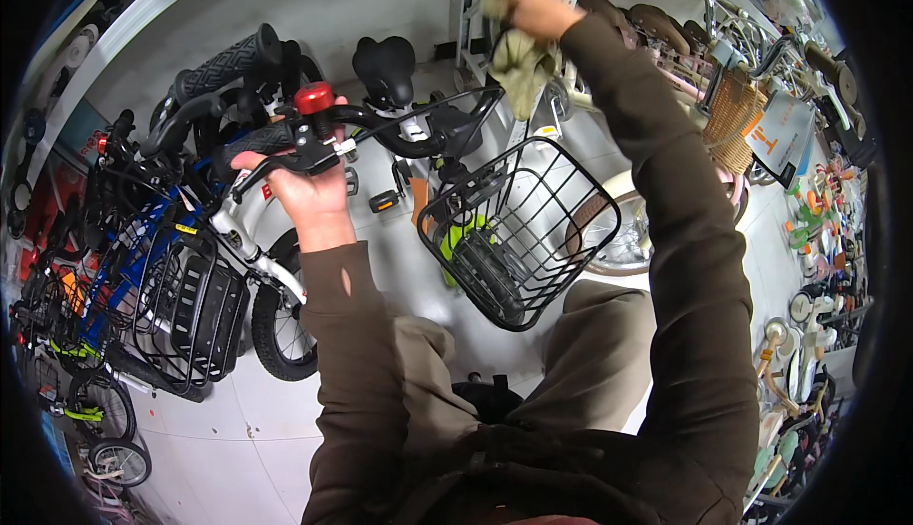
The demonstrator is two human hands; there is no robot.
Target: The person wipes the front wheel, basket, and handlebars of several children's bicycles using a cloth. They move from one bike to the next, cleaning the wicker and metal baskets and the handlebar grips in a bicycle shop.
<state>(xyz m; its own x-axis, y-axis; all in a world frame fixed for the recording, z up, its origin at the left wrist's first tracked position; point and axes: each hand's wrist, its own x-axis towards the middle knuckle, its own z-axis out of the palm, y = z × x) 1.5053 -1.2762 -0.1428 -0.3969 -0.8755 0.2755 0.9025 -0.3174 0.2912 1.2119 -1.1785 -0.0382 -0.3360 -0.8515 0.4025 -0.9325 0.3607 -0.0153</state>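
Note:
My left hand (pixel 309 187) grips the left handlebar grip (pixel 262 137) of a small bicycle, just below a red bell (pixel 314 99). My right hand (pixel 537 9) is raised at the far end of the same black handlebar (pixel 409 140) and holds a crumpled olive-green cloth (pixel 523 67) against it. A black wire basket (pixel 518 230) hangs from the front of the bicycle between my arms. The black saddle (pixel 385 67) shows beyond the handlebar.
Another bicycle with a black basket (pixel 185 311) and a blue frame stands close on my left. More bicycles, one with a wicker basket (pixel 732 121), line the right side. Small children's bikes and toys crowd the right edge. The floor is light tile (pixel 247 430).

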